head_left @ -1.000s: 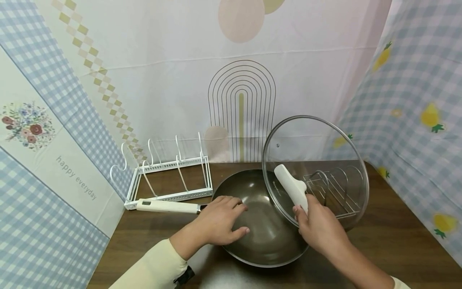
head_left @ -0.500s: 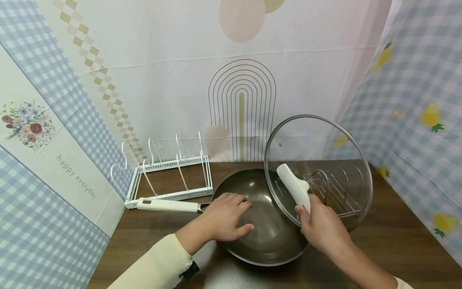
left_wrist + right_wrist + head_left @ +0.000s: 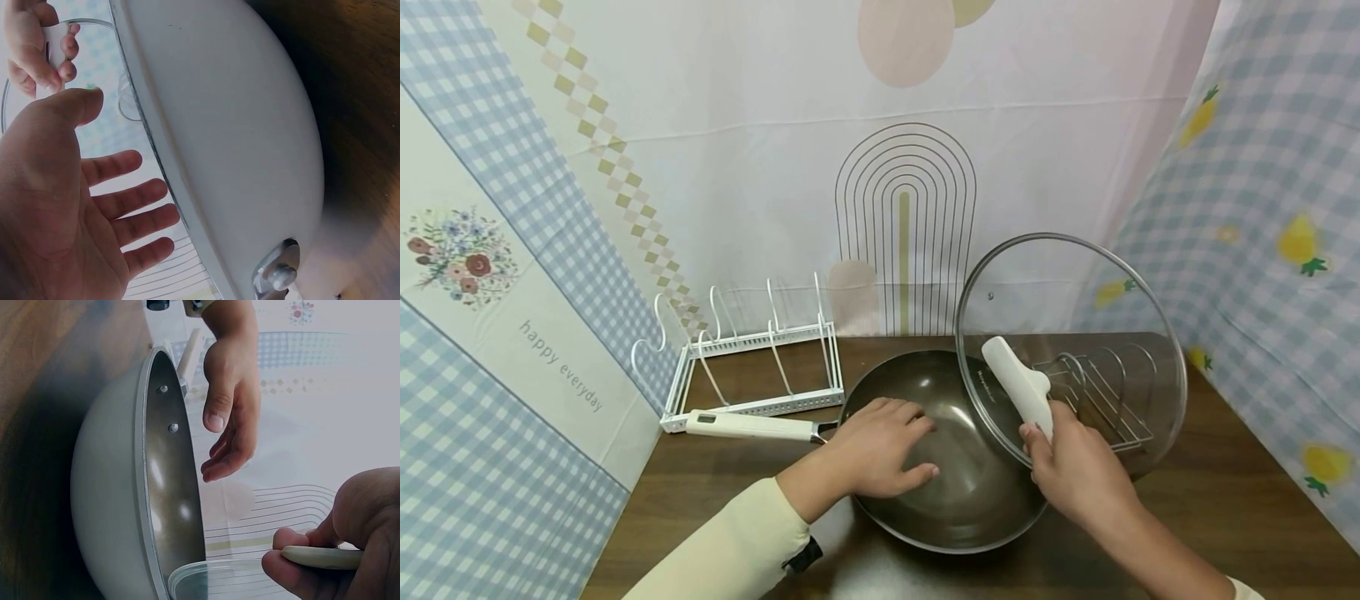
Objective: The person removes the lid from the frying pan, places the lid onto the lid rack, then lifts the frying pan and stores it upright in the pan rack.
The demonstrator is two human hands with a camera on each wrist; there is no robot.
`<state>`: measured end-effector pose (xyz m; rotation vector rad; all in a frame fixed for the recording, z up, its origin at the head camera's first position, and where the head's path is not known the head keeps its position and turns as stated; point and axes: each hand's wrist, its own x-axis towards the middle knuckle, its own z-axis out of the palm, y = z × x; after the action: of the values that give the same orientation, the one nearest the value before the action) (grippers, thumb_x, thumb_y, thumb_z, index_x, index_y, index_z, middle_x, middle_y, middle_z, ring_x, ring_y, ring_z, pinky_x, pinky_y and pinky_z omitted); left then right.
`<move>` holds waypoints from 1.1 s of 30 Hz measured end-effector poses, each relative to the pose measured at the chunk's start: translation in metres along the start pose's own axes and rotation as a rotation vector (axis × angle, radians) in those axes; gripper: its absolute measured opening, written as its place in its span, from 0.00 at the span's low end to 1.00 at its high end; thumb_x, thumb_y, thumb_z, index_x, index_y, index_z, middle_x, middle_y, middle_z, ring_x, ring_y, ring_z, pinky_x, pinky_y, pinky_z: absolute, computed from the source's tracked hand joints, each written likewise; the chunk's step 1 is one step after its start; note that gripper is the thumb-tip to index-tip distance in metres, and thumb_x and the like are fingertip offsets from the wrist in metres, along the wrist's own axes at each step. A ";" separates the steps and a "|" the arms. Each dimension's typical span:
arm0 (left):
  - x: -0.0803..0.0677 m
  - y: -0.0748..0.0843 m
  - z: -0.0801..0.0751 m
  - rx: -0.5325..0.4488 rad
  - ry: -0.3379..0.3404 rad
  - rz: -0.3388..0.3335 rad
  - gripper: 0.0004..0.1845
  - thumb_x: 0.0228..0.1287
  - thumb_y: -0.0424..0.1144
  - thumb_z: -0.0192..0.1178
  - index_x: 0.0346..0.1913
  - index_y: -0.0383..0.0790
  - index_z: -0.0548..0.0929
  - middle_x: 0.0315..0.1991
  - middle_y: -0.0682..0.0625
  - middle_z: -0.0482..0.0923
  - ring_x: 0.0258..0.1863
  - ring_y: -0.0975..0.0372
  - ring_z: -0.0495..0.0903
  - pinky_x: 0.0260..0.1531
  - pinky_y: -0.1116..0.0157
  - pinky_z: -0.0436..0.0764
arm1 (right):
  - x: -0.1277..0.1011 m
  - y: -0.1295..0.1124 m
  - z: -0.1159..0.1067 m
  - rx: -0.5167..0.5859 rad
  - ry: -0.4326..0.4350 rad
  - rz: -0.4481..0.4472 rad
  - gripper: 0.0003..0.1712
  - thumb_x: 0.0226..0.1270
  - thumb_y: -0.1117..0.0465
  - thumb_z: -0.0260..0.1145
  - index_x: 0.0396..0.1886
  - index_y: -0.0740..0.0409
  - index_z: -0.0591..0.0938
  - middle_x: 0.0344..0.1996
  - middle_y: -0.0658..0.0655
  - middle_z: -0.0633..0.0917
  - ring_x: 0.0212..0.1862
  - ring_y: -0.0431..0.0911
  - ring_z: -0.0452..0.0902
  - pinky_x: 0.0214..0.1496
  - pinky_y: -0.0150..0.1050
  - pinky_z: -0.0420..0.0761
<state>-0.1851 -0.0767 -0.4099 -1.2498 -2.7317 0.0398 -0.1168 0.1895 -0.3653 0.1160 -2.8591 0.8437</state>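
A deep frying pan (image 3: 958, 521) with a dark brown inside and pale outside stands on the table, its cream handle (image 3: 752, 427) pointing left. My left hand (image 3: 880, 454) hovers over the pan's left side, fingers spread and holding nothing; the left wrist view shows its palm (image 3: 56, 206) beside the rim. With my right hand (image 3: 1078, 467) I grip the white handle (image 3: 1017, 382) of a round glass lid (image 3: 1075, 283). The lid is tilted up at the pan's right side. Whether its lower edge (image 3: 215, 565) touches the pan I cannot tell.
On the left, behind the pan handle, stands a white rack (image 3: 797, 406) with upright loops. A metal wire rack (image 3: 1123, 392) shows through the lid at the right. Printed cloths (image 3: 760, 192) hang at the back and both sides of the brown wooden table (image 3: 1240, 517).
My right hand has carried the lid slightly right, still tilted. My left hand has drifted a little to the right over the pan. The pan stays in place.
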 end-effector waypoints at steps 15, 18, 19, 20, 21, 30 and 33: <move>0.009 0.006 -0.003 0.008 0.015 0.025 0.33 0.72 0.67 0.50 0.68 0.50 0.76 0.62 0.50 0.75 0.65 0.56 0.73 0.67 0.57 0.68 | 0.000 -0.001 -0.008 -0.015 0.029 -0.016 0.13 0.78 0.58 0.58 0.47 0.65 0.73 0.22 0.54 0.78 0.21 0.45 0.72 0.21 0.42 0.71; 0.011 0.007 -0.004 0.011 0.011 0.027 0.33 0.72 0.67 0.50 0.68 0.50 0.76 0.63 0.50 0.75 0.65 0.56 0.73 0.67 0.57 0.67 | 0.000 -0.002 -0.010 -0.025 0.040 -0.022 0.12 0.78 0.58 0.59 0.47 0.64 0.73 0.22 0.53 0.77 0.21 0.46 0.72 0.21 0.43 0.71; 0.011 0.007 -0.003 0.012 0.010 0.028 0.33 0.72 0.67 0.50 0.68 0.50 0.76 0.63 0.50 0.75 0.65 0.56 0.73 0.67 0.57 0.68 | 0.000 -0.002 -0.010 -0.026 0.042 -0.025 0.12 0.78 0.58 0.59 0.46 0.65 0.73 0.22 0.53 0.77 0.21 0.46 0.72 0.22 0.43 0.71; 0.012 0.007 -0.003 0.013 0.008 0.028 0.33 0.72 0.67 0.50 0.68 0.50 0.76 0.63 0.50 0.75 0.65 0.56 0.73 0.67 0.57 0.68 | -0.001 -0.002 -0.011 -0.025 0.042 -0.026 0.12 0.78 0.58 0.59 0.46 0.65 0.73 0.22 0.54 0.77 0.21 0.46 0.72 0.22 0.43 0.71; 0.012 0.008 -0.003 0.014 0.006 0.027 0.33 0.72 0.67 0.49 0.68 0.51 0.76 0.64 0.50 0.75 0.66 0.56 0.73 0.67 0.57 0.67 | -0.001 -0.002 -0.011 -0.025 0.040 -0.025 0.12 0.78 0.58 0.59 0.47 0.65 0.73 0.22 0.54 0.77 0.21 0.46 0.72 0.22 0.43 0.71; 0.018 0.011 -0.004 0.022 -0.011 0.024 0.34 0.72 0.68 0.49 0.69 0.50 0.75 0.65 0.49 0.74 0.67 0.55 0.72 0.68 0.56 0.67 | -0.002 0.000 -0.014 -0.016 0.035 -0.019 0.14 0.78 0.58 0.58 0.49 0.67 0.73 0.22 0.54 0.78 0.21 0.46 0.72 0.21 0.43 0.71; 0.019 0.011 -0.004 0.025 -0.016 0.023 0.34 0.72 0.68 0.49 0.70 0.50 0.75 0.65 0.50 0.74 0.67 0.56 0.72 0.68 0.57 0.67 | -0.002 0.000 -0.015 -0.018 0.037 -0.015 0.15 0.79 0.57 0.58 0.49 0.67 0.73 0.23 0.54 0.78 0.21 0.46 0.72 0.21 0.43 0.71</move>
<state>-0.1884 -0.0554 -0.4043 -1.2802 -2.7213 0.0869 -0.1131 0.1981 -0.3534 0.1184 -2.8267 0.8085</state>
